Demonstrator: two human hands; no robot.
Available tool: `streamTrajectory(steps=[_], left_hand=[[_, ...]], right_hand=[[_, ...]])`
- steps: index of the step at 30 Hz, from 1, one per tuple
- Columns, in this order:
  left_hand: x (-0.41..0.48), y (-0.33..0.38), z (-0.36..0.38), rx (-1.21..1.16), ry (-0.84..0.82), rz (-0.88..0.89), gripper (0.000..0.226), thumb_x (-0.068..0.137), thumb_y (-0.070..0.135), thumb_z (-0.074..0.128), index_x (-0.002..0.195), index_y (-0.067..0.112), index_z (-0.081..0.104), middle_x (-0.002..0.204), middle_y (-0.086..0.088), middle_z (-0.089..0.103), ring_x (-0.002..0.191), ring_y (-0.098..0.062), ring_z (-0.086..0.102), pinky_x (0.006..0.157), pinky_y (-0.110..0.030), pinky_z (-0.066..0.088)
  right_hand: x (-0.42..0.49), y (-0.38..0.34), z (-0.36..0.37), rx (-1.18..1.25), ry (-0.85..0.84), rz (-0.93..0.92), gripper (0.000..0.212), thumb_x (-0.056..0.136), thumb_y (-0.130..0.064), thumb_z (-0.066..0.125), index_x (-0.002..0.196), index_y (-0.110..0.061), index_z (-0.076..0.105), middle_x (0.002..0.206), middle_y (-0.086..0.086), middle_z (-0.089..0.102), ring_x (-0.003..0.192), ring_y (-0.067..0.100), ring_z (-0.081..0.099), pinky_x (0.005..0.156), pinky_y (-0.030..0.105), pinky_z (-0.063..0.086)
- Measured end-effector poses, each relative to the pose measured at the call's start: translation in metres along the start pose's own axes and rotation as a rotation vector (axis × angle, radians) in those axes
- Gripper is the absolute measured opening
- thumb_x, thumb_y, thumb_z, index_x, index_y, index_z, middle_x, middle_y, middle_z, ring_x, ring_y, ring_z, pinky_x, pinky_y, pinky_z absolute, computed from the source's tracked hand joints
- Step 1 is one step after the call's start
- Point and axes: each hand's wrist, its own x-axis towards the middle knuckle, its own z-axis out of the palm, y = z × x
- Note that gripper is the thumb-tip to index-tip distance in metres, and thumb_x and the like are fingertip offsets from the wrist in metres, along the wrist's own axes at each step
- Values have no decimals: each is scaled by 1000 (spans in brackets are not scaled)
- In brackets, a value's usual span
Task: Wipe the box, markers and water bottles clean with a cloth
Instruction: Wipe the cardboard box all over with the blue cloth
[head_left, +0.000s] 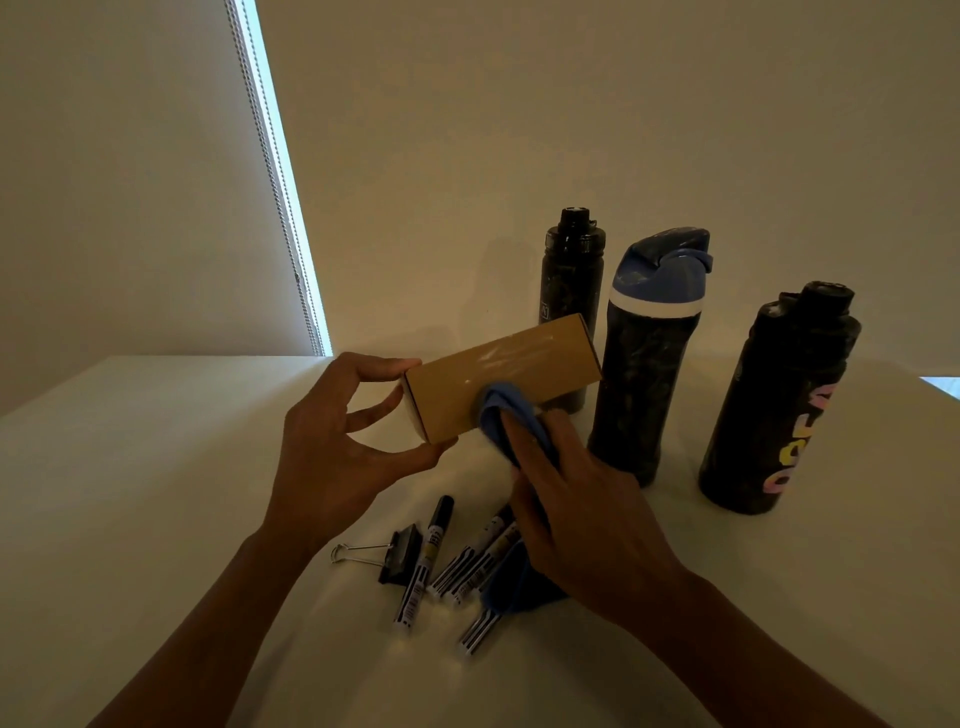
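Around the cardboard box (498, 379): it's up off the table (156, 467), tilted, long side facing the camera, pale smears showing on its upper face.
Left hand (332, 441): pinching the box's left end, index finger on top, thumb under the bottom corner.
Right hand (576, 514): closed round a bunched blue cloth (506, 415), pressing it on the box's front face near the lower edge. The rest of the cloth hangs below the box.
Step in hand: looks like the box wipe, which I'd guess is first on the list, since nothing else looks touched.
Next move: I'd say run the cloth up over those smears, then turn the box with the left hand to reach the other faces.
Markers (452, 566): loose bunch lying below the box, partly under the cloth tail, with a black binder clip (395, 553) at their left.
Water bottles: three standing behind and right of the box. Black one (571, 270) is directly behind, blue-lidded one (644, 374) just right, and another black one (774, 405) is furthest right. All look grimy.
Writing: pastel block letters run up the furthest-right bottle, but I can't read the word. There's a small logo low on the bottle behind the box, too tiny to read. Marker labels show barcode stripes, print unreadable.
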Motion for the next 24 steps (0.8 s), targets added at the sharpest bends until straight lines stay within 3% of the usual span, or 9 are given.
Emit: streamTrajectory(steps=[3,7,10,14,17,18,21,24], left_hand=[[1,3,-1,-2,34,-12,74,60,22,102,123,13,63,127,7,68,122,-20,66,97,-35,60],[1,5,-1,6,35,-21,74,59,23,102,122,15,63,126,9,68,121,-19,66,96,-35,61],[-1,5,1,14,37,-9,75,59,25,102,122,15,63,125,8,67,121,-18,66,95,-30,60],[0,2,2,27,4,20,74,62,27,100,124,11,63,125,2,66,121,-18,65,97,-27,58],[-2,0,3,6,-28,23,73,62,25,99,124,10,64,124,-2,67,119,-20,65,98,-27,57],[-2,1,4,-2,-30,23,73,62,24,99,124,9,64,123,-2,67,118,-20,65,98,-26,57],[-1,2,5,36,-25,66,75,61,24,101,124,8,64,122,-2,66,118,-21,65,97,-28,58],[0,3,1,62,2,82,77,60,26,102,124,8,63,122,-1,66,119,-22,65,95,-29,60]], right_hand=[[3,22,-8,-22,99,161,64,96,-37,42,154,-19,21,130,7,39,67,6,45,53,17,48],[2,40,-13,-35,103,244,65,96,-39,36,155,-24,14,132,10,37,70,15,53,55,26,54],[0,23,-10,-40,90,191,62,95,-37,44,152,-20,27,130,8,41,70,7,47,54,18,50],[-3,-13,1,-44,10,-4,63,79,-39,74,133,-19,49,110,2,48,58,1,37,45,11,37],[1,-24,9,-165,-17,-105,72,51,-55,88,113,-23,68,101,0,58,54,3,46,43,11,31],[2,-24,11,-176,-9,-93,73,50,-55,88,112,-22,69,103,1,60,55,4,52,43,12,34],[3,-12,8,-98,10,34,71,69,-43,82,130,-20,52,120,6,49,61,5,51,47,14,45],[3,9,-3,-122,109,187,69,83,-34,67,145,-19,39,124,7,42,69,5,47,54,17,49]])
